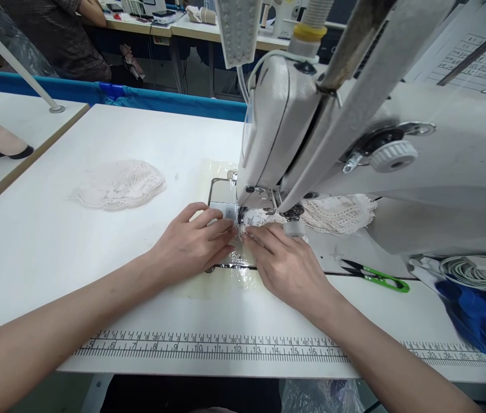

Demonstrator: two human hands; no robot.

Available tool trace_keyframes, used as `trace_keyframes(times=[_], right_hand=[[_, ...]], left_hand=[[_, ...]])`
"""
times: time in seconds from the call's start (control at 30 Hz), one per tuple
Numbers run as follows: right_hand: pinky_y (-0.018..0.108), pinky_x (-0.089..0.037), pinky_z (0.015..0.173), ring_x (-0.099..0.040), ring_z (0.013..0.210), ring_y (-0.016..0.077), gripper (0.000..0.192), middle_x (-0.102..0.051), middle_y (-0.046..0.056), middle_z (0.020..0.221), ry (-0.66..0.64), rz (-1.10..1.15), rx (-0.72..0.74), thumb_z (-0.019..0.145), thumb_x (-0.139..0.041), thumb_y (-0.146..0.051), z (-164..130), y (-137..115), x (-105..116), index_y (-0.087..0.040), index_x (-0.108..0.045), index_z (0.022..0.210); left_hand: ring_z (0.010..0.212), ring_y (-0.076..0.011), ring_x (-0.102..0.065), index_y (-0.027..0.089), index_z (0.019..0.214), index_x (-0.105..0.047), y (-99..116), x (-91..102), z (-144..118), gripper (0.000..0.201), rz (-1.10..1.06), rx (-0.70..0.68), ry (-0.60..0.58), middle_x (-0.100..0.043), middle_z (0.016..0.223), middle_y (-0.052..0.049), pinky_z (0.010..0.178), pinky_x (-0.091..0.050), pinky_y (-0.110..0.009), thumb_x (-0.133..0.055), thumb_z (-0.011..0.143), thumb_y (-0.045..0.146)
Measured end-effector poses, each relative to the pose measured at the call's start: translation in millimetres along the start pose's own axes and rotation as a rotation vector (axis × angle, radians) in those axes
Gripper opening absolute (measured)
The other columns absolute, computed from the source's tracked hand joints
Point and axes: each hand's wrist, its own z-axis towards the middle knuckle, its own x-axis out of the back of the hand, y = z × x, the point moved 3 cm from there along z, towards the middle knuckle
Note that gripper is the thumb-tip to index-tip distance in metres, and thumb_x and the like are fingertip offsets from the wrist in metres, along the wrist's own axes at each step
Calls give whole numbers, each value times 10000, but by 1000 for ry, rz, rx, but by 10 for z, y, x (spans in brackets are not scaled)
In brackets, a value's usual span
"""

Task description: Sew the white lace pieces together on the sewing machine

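White table [53, 229] fills the frame, a printed ruler [208, 346] along its lower edge numbered 5 to 25. At centre, lace [249, 225] lies under the sewing machine [354, 132] needle – left hand [193, 244] flat, fingers spread, pressing it; right hand [286, 261] likewise flat, fingertips on it. More lace [117, 183] sits upper left with bare table around; green scissors [376, 276] right.

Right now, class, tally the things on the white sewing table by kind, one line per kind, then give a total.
Lace pieces: 2, one loose, one under the needle
Thread snips, green-handled: 1
Sewing machine: 1
Hands: 2, left, right
Total: 6
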Motion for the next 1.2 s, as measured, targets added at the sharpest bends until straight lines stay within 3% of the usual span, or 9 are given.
trace_keyframes(times=[0.53,0.93,1.2], right_hand=[[374,-480,890,-626,973,208,343,-670,52,1195,48,-62,11,844,-528,8,-5,20,15,-134,-699,1106],[363,-496,902,-624,1014,205,414,-646,44,1244,-15,-87,-23,823,-525,37,51,35,4,-144,-675,1163],[350,-494,862,-632,981,202,363,-640,42,1256,14,-66,-37,866,-517,-4,35,40,1,-149,-681,1155]], left_hand=[[998,-211,-607,187,998,-686,-19,-6,-3,154,34,47,-45,-715,1075,-33,915,-423,-402,-573,933,269],[1034,-222,-610,167,1066,-678,-44,-42,5,207,35,66,-44,-707,1113,-44,928,-428,-418,-574,938,292],[1026,-215,-612,178,1050,-679,-56,-44,-9,199,20,80,-53,-707,1114,-37,922,-432,-409,-544,955,290]])
